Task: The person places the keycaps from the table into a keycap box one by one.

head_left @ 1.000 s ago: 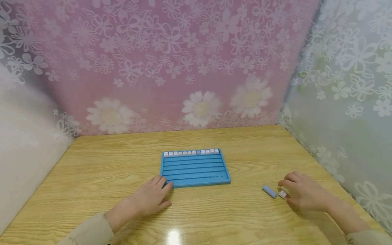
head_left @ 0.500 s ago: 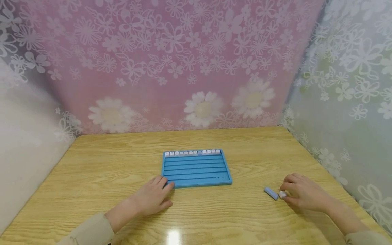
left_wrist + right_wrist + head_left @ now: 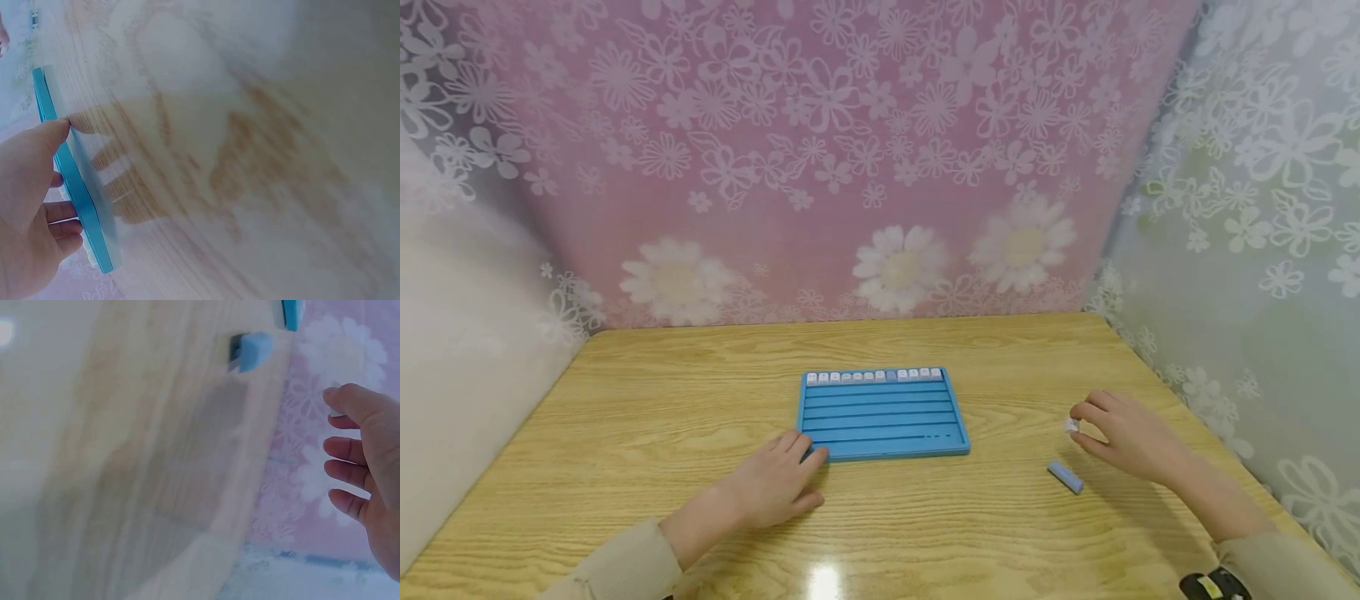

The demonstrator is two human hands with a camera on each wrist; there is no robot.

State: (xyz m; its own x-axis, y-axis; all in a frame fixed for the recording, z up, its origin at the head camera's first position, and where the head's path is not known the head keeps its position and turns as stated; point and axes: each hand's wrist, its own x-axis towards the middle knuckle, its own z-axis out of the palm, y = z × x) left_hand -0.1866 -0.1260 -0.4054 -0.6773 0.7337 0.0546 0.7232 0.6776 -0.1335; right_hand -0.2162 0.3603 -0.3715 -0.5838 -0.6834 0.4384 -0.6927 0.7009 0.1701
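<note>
A blue keycap tray (image 3: 880, 427) with ridged rows lies mid-table. My left hand (image 3: 775, 483) rests on its front left corner; in the left wrist view the fingers (image 3: 62, 228) lie at the tray's edge, while in the head view the thumb sits apart from it. On the right, my right hand (image 3: 1131, 437) pinches a white keycap (image 3: 1071, 426) between thumb and fingertips, above the table. Mostly hidden by the fingers, that keycap barely shows in the right wrist view. A long blue-grey keycap (image 3: 1065, 477) lies on the wood just in front of the right hand.
Along the tray's back row stand several white keycaps (image 3: 846, 377), with one blue-grey keycap (image 3: 891, 376) among them. The wooden table (image 3: 700, 375) ends at a pink flowered curtain (image 3: 775, 217) behind and a pale flowered curtain (image 3: 1247, 250) at the right.
My right hand has closed its fingertips on the white keycap and lifted it away from the long blue-grey keycap, towards the back. My left hand stays at the tray's corner.
</note>
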